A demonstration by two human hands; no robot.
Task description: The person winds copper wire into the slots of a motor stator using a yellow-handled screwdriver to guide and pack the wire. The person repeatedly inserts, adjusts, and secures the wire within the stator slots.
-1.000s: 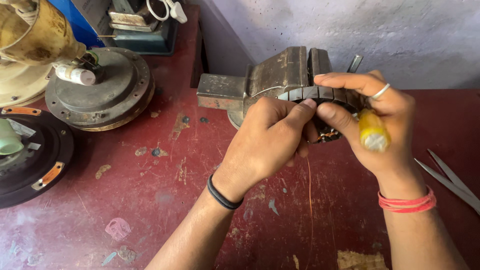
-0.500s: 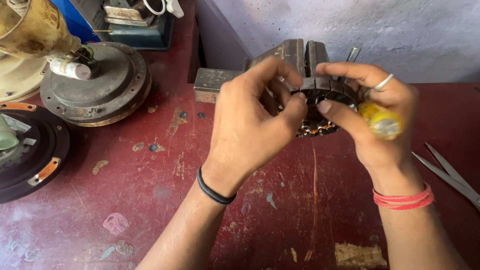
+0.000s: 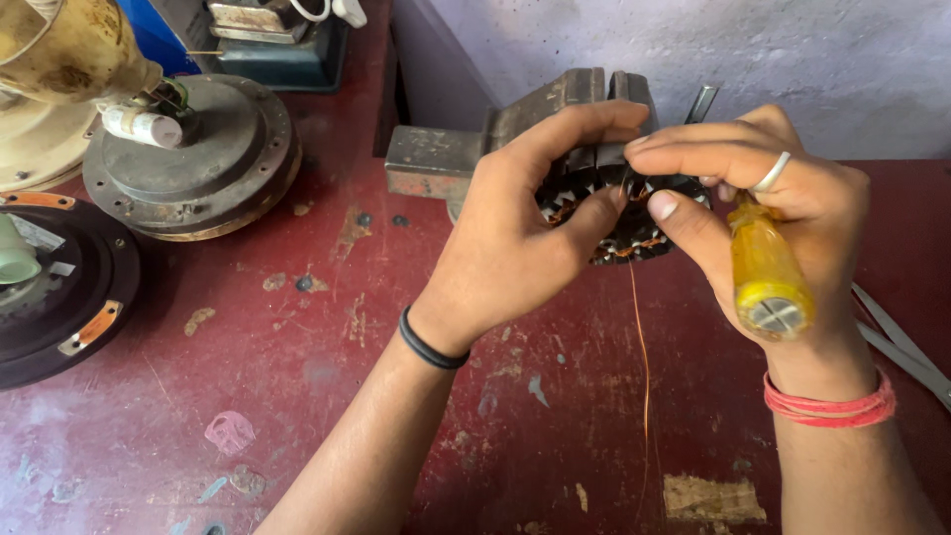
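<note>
I see my left hand (image 3: 515, 238) and right hand (image 3: 763, 208) both clamped on the dark stator (image 3: 634, 233); the right also grips a yellow-handled screwdriver (image 3: 768, 277). At nine o'clock lies a grey round housing (image 3: 198, 159).

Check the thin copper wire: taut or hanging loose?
Hanging loose: the thin copper wire drops from the round slotted metal stator toward the red table.
</note>
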